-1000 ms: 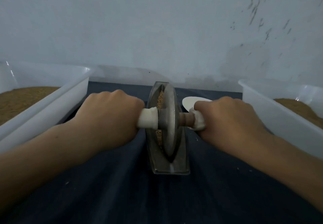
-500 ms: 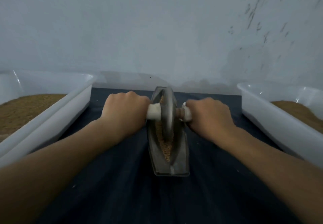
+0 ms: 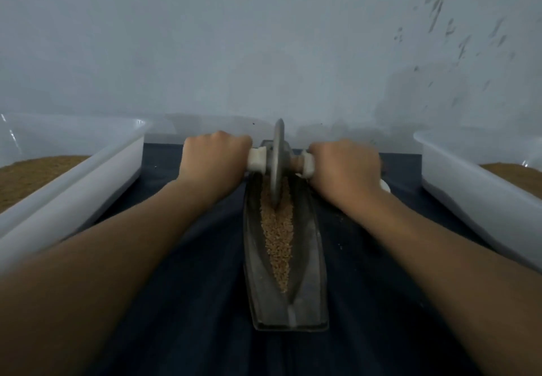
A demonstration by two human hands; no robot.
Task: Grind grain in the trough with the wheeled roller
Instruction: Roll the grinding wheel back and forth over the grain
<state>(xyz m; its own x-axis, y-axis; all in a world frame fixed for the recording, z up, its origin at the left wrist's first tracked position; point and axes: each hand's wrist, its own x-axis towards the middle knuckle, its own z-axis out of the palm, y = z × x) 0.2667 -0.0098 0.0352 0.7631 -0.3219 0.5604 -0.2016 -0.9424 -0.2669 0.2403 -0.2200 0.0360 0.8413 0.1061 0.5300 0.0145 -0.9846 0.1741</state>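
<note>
A narrow metal trough (image 3: 311,287) is observed lying lengthwise on a dark blue cloth (image 3: 187,302), with a strip of tan grain (image 3: 278,238) lying along its channel. The wheeled roller (image 3: 277,164) is stood upright on edge at the far end of the trough, its disc set down into the grain. The axle is gripped on both sides: the left hand (image 3: 214,161) is curled round the white-wrapped left handle, the right hand (image 3: 343,167) round the right one. The left tub (image 3: 73,194) and the right tub (image 3: 469,194), both white plastic, are placed at the cloth's sides, each holding brown granular material. A small white object (image 3: 385,186) is partly hidden behind the right hand and cannot be identified. A pale, marked wall (image 3: 264,38) is noted behind.
</note>
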